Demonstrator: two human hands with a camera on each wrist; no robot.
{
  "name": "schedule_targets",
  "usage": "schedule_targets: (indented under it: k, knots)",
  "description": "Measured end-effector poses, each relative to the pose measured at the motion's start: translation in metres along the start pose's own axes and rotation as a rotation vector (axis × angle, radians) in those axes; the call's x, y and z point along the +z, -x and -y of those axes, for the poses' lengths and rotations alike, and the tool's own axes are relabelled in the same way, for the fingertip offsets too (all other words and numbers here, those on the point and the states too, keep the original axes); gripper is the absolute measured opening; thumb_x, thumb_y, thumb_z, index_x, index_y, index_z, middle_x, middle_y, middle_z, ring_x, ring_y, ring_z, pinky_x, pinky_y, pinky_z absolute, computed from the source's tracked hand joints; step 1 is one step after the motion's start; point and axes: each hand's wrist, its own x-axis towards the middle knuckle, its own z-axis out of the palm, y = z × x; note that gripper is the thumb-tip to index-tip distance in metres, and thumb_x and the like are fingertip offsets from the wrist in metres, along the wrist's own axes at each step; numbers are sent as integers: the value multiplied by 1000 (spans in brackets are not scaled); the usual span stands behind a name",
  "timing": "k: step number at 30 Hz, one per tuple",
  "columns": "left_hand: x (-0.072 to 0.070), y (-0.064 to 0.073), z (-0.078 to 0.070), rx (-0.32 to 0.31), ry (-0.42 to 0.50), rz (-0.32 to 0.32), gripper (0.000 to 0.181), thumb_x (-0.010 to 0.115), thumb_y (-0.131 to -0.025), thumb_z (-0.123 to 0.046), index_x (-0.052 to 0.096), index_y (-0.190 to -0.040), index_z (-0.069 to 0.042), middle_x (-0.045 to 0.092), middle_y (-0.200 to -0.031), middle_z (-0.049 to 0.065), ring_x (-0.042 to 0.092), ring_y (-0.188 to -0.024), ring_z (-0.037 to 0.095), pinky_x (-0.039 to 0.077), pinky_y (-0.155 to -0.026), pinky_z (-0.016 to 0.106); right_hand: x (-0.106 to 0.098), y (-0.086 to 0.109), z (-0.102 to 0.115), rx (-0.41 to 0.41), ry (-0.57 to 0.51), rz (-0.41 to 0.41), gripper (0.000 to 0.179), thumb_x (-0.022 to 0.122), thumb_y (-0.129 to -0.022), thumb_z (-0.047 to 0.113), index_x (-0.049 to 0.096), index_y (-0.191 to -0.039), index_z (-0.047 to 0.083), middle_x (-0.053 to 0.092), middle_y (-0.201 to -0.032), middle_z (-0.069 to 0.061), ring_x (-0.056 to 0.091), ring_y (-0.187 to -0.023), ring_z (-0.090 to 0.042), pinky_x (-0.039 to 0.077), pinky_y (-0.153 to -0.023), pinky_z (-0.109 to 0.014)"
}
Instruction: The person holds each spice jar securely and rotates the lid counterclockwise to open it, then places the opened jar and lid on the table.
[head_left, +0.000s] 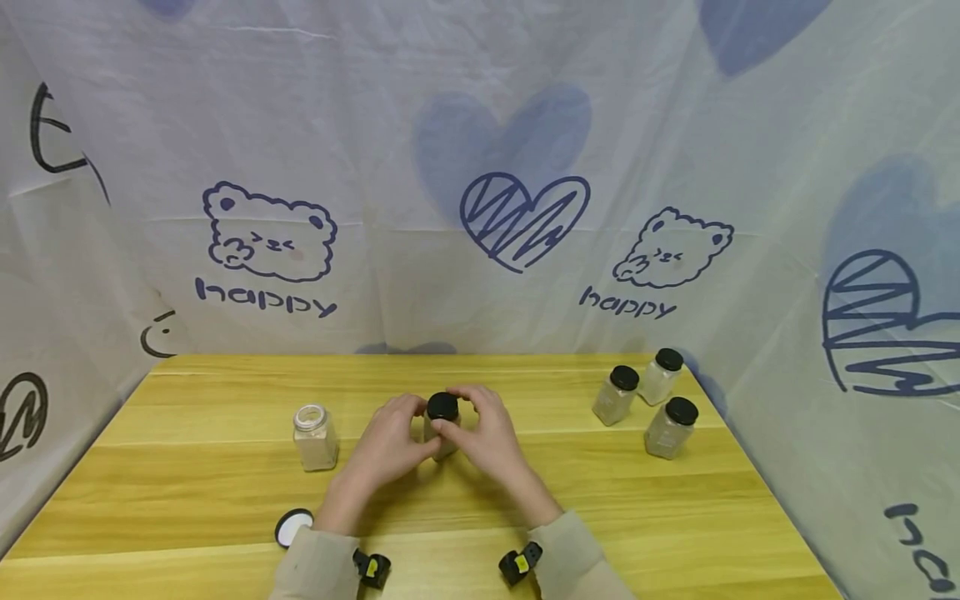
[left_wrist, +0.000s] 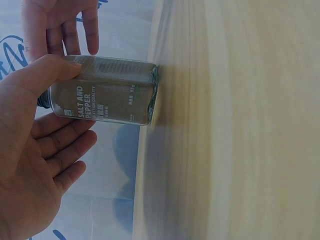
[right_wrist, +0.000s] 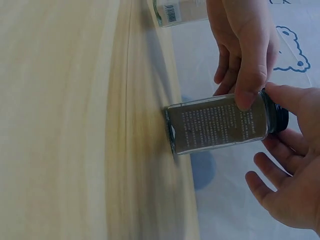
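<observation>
In the middle of the table, both hands are on a square glass seasoning jar (left_wrist: 112, 92) with brown powder and a "Salt and Pepper" label. My left hand (head_left: 386, 446) holds the jar's body, its thumb along one side and fingers behind. The right hand (head_left: 491, 437) pinches the black lid (head_left: 442, 406) between thumb and fingers. That lid sits on the jar's mouth; whether it is tight cannot be seen. The jar stands upright with its base at the tabletop. To its left stands an uncapped jar (head_left: 316, 446) of pale contents.
A loose black lid (head_left: 293, 527) lies white inside up beside the left sleeve. At the back right of the wooden table (head_left: 525, 500) stand three black-capped jars, one (head_left: 615, 400) nearest the hands. A printed white cloth (head_left: 390, 275) hangs behind the table.
</observation>
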Motion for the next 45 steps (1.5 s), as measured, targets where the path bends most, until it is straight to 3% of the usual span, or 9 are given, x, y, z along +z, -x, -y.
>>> schedule_targets:
  k: [11,21,27,34,45]
  knots:
    - [0,0,1,6,-5,-1,44,86,-85,-29,68,-116,-3,70,-115,12,64,-112,32,52,-100,51,-5,-1,-2,-73,9,72,53,74,-98,24,60,-146,6,60,-144,-14,49,-136,-36,44,-111,-58]
    - [0,1,1,-7,-4,2,45,85,-85,-29,68,-118,-3,69,-117,13,63,-113,33,51,-101,52,-6,-1,1,-54,-20,138,56,69,-102,16,50,-154,10,57,-149,-11,48,-137,-33,42,-113,-58]
    - [-1,1,1,-5,-11,1,47,85,-85,-30,67,-119,-2,69,-118,13,62,-115,34,50,-103,53,-4,0,2,-10,-42,78,58,74,-98,25,53,-151,12,54,-152,-8,44,-141,-33,40,-113,-59]
    - [-1,1,1,-1,-9,0,46,85,-85,-29,67,-119,-3,69,-117,13,63,-114,34,51,-101,53,2,1,3,-16,-28,-31,55,80,-93,28,61,-140,8,62,-138,-8,51,-130,-31,45,-107,-54]
    - [1,0,1,-2,-18,-2,45,85,-85,-30,68,-118,-3,69,-117,12,63,-113,33,52,-100,51,2,2,3,-52,-4,-2,45,76,-97,25,64,-137,7,61,-136,-12,50,-128,-33,46,-105,-56]
